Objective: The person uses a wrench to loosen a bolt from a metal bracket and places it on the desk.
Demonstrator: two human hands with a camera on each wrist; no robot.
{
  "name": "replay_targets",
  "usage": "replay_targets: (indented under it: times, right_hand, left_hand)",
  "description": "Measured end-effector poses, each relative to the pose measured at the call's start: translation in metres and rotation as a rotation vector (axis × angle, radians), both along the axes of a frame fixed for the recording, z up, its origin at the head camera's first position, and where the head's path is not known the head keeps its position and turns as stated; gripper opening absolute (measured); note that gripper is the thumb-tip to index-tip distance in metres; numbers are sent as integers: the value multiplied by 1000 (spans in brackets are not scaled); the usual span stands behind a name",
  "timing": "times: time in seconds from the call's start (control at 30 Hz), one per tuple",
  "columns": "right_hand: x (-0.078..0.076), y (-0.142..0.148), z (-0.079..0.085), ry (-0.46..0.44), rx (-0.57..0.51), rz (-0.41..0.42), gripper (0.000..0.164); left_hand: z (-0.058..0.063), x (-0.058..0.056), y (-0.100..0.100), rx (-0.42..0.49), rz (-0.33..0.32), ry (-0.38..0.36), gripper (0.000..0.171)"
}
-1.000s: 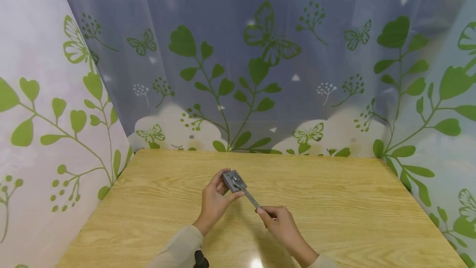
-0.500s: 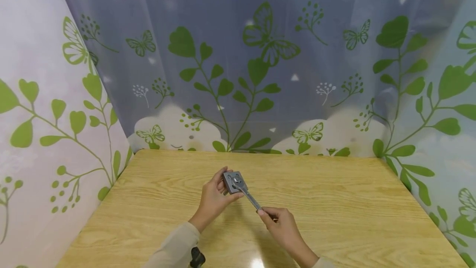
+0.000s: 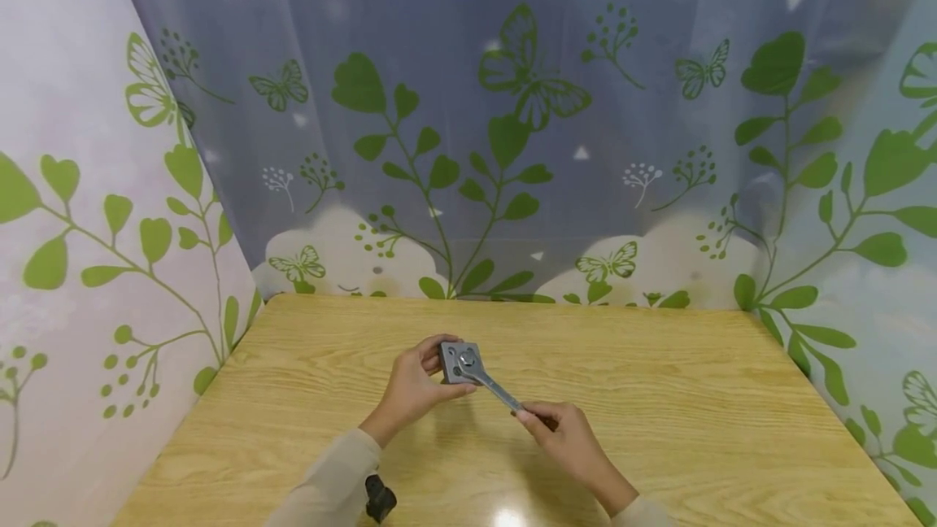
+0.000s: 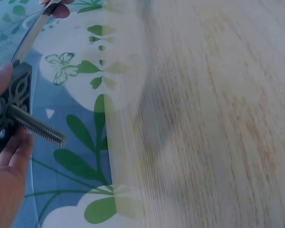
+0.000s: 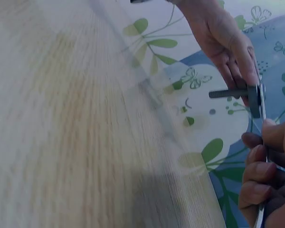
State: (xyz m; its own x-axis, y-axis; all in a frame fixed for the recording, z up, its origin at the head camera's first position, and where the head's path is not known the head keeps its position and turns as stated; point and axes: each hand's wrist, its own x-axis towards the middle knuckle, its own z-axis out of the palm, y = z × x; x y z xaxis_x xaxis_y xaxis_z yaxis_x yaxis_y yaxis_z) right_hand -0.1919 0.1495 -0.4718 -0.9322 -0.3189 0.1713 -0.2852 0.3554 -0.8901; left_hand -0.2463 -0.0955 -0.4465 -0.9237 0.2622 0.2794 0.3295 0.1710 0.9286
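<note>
Above the table, my left hand (image 3: 410, 387) holds a small grey square block (image 3: 448, 373) by its edges, fingers at the far side and thumb at the near side. The block's face has several holes, and a bolt head (image 3: 467, 359) sits at its middle. In the left wrist view the bolt's threaded shank (image 4: 40, 127) sticks far out of the patterned back. A metal wrench (image 3: 501, 394) lies with its end around the bolt head. My right hand (image 3: 574, 439) grips the wrench's other end, thumb on top; in the right wrist view its fingers curl round the handle.
The wood-grain table (image 3: 659, 381) spans the space beneath both hands. A printed curtain (image 3: 468, 145) with leaves and butterflies hangs behind it and along both sides. A black device (image 3: 379, 498) sits at the left sleeve.
The block has turned a little, its face showing more squarely. The wrench's handle end and my right hand have shifted slightly right. My left wrist and sleeve have moved left.
</note>
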Motion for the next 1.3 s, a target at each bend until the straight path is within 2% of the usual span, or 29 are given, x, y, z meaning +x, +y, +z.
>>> replay_targets:
  times: [0.23,0.5,0.8,0.93,1.07,1.3]
  right_hand:
    - [-22,21,-2,25,57,76,30]
    - [-54,49,12,63,168,164,30]
    - [-89,63,45,158,295,413,27]
    - [-96,61,59,168,346,470,27]
    - [-97,56,70,141,370,485,26]
    - [-95,53,69,116,392,475,24]
  left_hand:
    - [7,1,-6,36,-124,-98,65]
    - [7,3,-2,43,-266,-140,69]
    - [5,7,2,37,-391,-169,64]
    - [5,8,1,36,-453,-167,63]
    - [6,8,0,44,-492,-162,63]
    - [4,8,-4,36,-521,-171,63]
